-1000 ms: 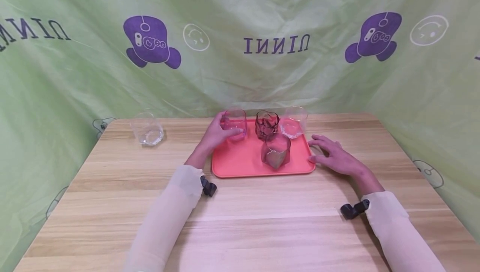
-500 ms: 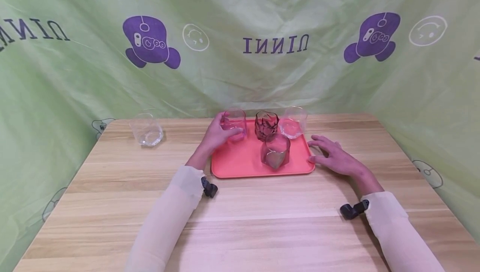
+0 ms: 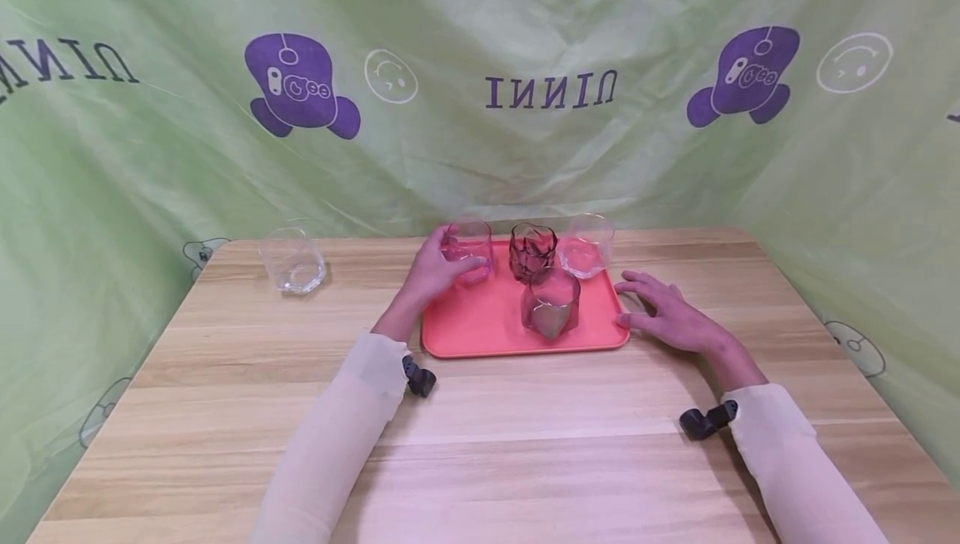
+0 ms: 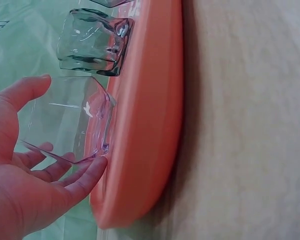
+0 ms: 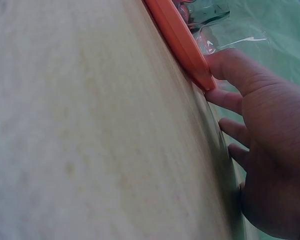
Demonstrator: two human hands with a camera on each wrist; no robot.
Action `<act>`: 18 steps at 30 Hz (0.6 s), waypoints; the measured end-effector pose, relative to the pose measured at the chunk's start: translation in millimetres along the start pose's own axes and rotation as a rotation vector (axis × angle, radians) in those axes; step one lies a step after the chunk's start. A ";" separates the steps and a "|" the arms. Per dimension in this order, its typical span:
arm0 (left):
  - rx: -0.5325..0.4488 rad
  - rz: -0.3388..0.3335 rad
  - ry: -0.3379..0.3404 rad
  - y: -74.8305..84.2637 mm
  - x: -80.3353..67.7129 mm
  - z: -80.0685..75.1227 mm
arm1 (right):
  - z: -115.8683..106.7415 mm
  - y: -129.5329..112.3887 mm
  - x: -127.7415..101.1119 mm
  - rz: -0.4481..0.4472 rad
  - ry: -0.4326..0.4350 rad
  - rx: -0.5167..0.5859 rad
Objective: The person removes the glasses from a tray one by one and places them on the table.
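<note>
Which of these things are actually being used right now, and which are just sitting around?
In use:
left hand gripping a clear glass
pink tray
right hand, resting flat by the tray

Sitting around:
dark glass
front glass
far-right glass
lone glass on the table

A flat pink plastic tray (image 3: 480, 327) lies on the wooden table (image 3: 480, 452), toward its far edge. Three tumblers stand in a row along the tray's back: a clear pinkish glass tumbler (image 3: 472, 249) at the left, a dark faceted glass tumbler (image 3: 533, 250) in the middle, a clear round glass tumbler (image 3: 586, 245) at the right. A grey-tinted glass tumbler (image 3: 552, 301) stands in front of the middle one. Well apart to the left, off the tray, a clear faceted glass tumbler (image 3: 292, 258) stands on the table. The left hand (image 3: 433, 267) wraps the back-left tumbler; the right hand (image 3: 671, 316) rests on the table, touching the tray's right edge.
</note>
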State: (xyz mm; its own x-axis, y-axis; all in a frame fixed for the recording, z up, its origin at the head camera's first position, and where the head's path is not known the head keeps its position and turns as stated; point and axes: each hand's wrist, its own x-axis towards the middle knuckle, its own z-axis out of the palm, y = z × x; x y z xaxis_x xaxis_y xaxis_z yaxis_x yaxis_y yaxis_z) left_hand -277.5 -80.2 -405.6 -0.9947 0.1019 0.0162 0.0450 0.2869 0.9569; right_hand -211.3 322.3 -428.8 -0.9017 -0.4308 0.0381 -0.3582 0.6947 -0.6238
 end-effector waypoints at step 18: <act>-0.052 0.005 0.033 10.9 -4.4 -6.5 | -0.4 -0.7 0.7 0.000 -0.006 -0.004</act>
State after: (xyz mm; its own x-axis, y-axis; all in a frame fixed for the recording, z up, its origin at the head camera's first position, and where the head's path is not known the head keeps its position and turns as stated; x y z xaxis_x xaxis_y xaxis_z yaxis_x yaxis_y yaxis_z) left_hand -273.3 -83.7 -393.4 -0.9970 0.0714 0.0298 0.0459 0.2361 0.9706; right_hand -211.7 321.7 -428.0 -0.9001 -0.4344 0.0334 -0.3593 0.6966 -0.6210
